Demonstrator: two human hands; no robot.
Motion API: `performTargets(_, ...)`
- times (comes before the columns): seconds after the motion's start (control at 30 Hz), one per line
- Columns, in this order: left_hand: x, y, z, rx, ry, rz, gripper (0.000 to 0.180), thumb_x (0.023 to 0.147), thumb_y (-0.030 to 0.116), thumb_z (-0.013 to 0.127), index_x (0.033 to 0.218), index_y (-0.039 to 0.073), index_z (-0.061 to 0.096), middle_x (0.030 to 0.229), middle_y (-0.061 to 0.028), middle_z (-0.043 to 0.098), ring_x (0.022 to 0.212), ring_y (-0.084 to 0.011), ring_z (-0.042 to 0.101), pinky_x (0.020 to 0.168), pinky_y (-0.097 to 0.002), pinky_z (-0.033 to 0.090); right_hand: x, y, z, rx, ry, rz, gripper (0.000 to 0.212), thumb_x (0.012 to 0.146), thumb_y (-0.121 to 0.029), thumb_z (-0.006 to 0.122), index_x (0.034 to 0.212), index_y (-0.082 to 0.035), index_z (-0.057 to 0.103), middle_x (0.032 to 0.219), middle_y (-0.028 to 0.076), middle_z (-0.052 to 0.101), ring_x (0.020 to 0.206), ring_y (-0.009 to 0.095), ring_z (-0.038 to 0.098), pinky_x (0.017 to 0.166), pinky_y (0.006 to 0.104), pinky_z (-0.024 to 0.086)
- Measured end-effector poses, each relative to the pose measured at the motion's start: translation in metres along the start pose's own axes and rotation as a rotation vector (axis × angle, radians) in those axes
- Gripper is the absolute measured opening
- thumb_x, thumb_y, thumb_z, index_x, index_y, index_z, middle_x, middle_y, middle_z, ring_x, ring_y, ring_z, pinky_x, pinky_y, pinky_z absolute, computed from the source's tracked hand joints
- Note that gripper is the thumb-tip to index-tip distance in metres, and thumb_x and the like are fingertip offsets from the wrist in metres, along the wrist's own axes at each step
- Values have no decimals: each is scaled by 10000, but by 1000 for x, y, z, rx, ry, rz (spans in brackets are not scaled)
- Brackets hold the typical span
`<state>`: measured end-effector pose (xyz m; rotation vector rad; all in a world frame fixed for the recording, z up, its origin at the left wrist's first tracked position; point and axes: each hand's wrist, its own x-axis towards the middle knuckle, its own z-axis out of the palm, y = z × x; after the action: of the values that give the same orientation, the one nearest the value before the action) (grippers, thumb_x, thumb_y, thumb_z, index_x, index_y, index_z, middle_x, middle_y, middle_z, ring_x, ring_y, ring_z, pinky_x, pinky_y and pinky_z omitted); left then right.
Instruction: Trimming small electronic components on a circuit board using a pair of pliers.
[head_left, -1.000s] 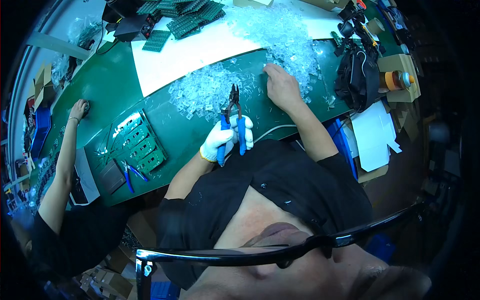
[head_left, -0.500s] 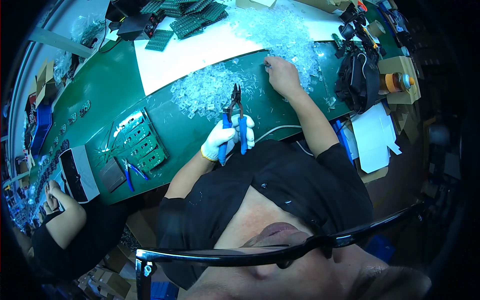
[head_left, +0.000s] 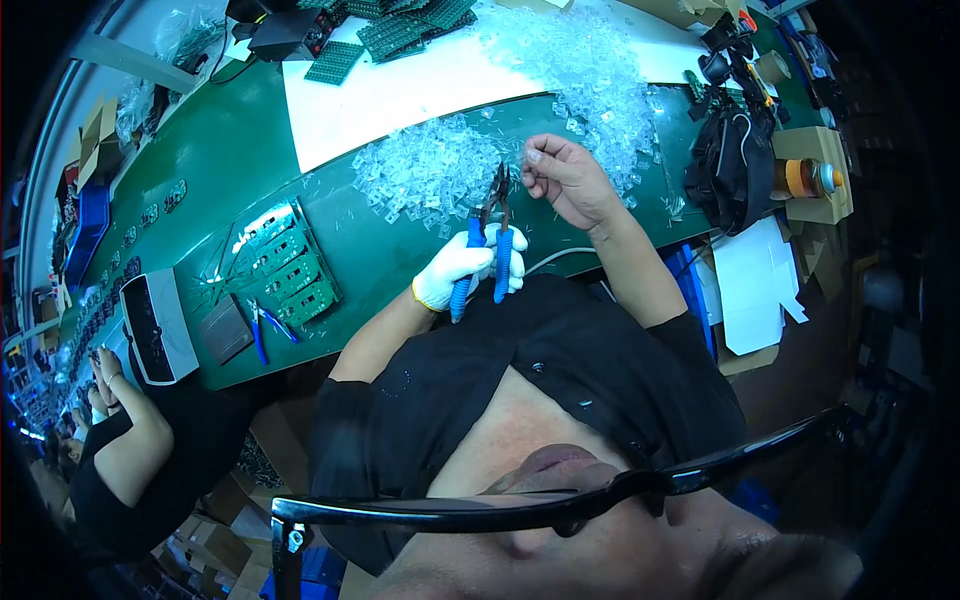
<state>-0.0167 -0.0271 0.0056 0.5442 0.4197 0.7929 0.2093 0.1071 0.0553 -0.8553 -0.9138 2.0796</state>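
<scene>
My left hand (head_left: 450,270), in a white glove, is wrapped round the blue handles of a pair of cutting pliers (head_left: 504,255), whose dark jaws point away from me. My bare right hand (head_left: 568,182) is turned partly palm up just right of the jaws, its fingers curled and the thumb against the forefinger. Whatever is between those fingertips, if anything, is too small to make out. Left of the jaws lies a heap of small clear plastic pieces (head_left: 420,175). Behind my right hand spreads a larger heap of clear pieces (head_left: 600,95). Thin clear slivers are scattered between.
On the green table (head_left: 235,140), a green circuit board panel (head_left: 290,275) and smaller blue-handled pliers (head_left: 262,325) lie left. A black bag (head_left: 725,170) and an amber bottle (head_left: 800,178) are right. Green boards (head_left: 400,35) are stacked far off. A co-worker's arm (head_left: 135,430) is at left.
My right hand has come back from the larger heap toward the jaws and turned its palm up. My left hand has moved slightly right with the pliers. The whole view has shifted slightly.
</scene>
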Motion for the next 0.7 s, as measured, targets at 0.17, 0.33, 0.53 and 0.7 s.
performTargets(0.17,1,-2,0,-1,-5,-4,856,874,525,842,1449,-38,551,1157,-167,746,1059,-309,750,901,-430,604,-4,3,14,-199,79,-46,155,1071,-147,727,1172,-36,688,918,12,685,783,89,665,655,225,527)
performTargets(0.33,1,-4,-3,-12,12,-19,834,882,505,849,1449,-33,556,1158,-164,748,1058,-308,752,925,-445,608,-6,1,20,-289,108,-78,161,1048,-138,748,1141,-17,697,902,11,677,753,89,652,628,238,530)
performTargets(0.53,-2,2,8,48,101,-22,639,965,390,812,1403,-25,601,1085,-139,754,943,-259,766,832,-389,617,-8,6,24,-389,137,-132,145,1041,-122,754,1120,-14,700,922,16,691,757,79,653,628,233,542)
performTargets(0.7,-7,9,9,151,199,-50,509,972,342,807,1287,-9,616,996,-140,751,855,-258,753,749,-383,609,-6,8,21,-379,132,-158,140,1036,-123,764,1098,-18,695,896,10,687,745,75,654,630,235,546)
